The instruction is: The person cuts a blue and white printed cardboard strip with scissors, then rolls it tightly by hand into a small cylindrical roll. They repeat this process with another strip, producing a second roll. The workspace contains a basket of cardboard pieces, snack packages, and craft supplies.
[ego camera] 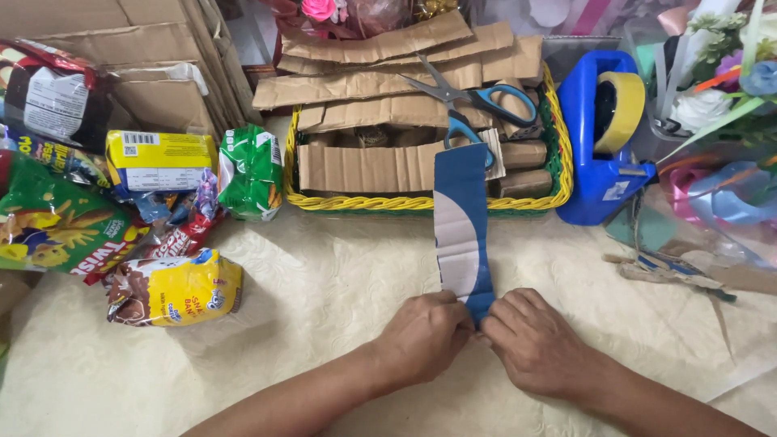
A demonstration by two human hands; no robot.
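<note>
A long strip of card [461,226], blue with a white curved patch, runs from the basket rim down to my hands. My left hand [425,336] and my right hand [530,340] meet at its near end, and both pinch that end between fingers and thumbs. Beyond the strip stands a yellow and green woven basket [558,133] piled with brown cardboard strips [380,81]. Scissors with blue handles [465,105] lie on top of the cardboard, just past the strip's far end.
Snack packets [174,287] and a green pouch [251,170] lie at the left beside a cardboard box [154,48]. A blue tape dispenser [603,137] with a yellow roll stands right of the basket. Ribbons, artificial flowers and paper scraps [672,267] crowd the right. A cream cloth [324,283] covers the table.
</note>
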